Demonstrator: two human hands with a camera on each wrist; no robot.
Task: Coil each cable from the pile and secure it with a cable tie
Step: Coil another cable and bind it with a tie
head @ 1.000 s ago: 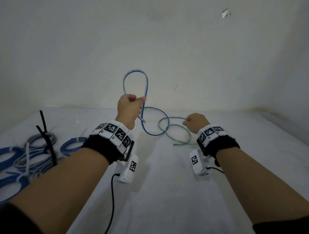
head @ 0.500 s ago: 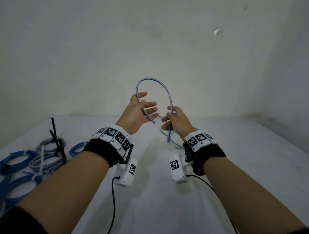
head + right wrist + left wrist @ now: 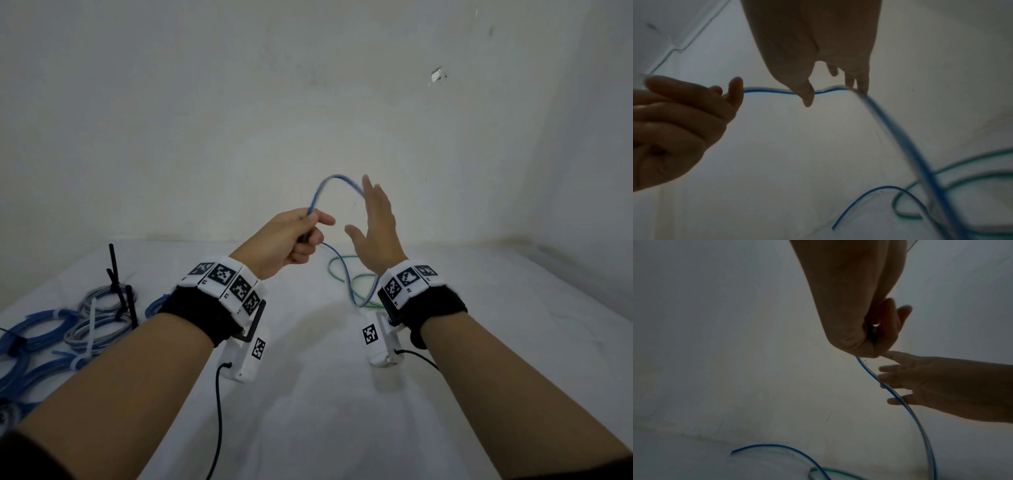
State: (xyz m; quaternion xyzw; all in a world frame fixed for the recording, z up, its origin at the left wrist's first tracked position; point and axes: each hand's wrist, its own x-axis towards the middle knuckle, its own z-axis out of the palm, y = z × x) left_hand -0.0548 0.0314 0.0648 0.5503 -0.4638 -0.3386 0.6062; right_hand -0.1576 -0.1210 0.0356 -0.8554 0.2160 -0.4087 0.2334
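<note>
A blue cable [image 3: 327,181] arcs up from my left hand [image 3: 301,236], which grips it in a curled fist above the table. The arc runs right to my right hand [image 3: 375,219], whose fingers are straight and spread, with the cable lying against them. In the right wrist view the blue cable [image 3: 772,91] passes behind the thumb and touches the fingertips [image 3: 861,87]. The left wrist view shows the cable [image 3: 900,402] dropping from the left fist [image 3: 865,340] past the right hand [image 3: 920,382]. A loose green cable [image 3: 359,286] lies on the table under the hands.
Several coiled blue cables [image 3: 41,330] bound with ties lie at the table's left edge. Black cable ties [image 3: 116,281] stick up among them, with a white tie [image 3: 90,325] beside. The white table [image 3: 496,342] meets a wall at the back and right.
My left hand has closed round the blue cable. The right hand let go of its pinch, opened and rose against the arc. The view has tilted upward.
</note>
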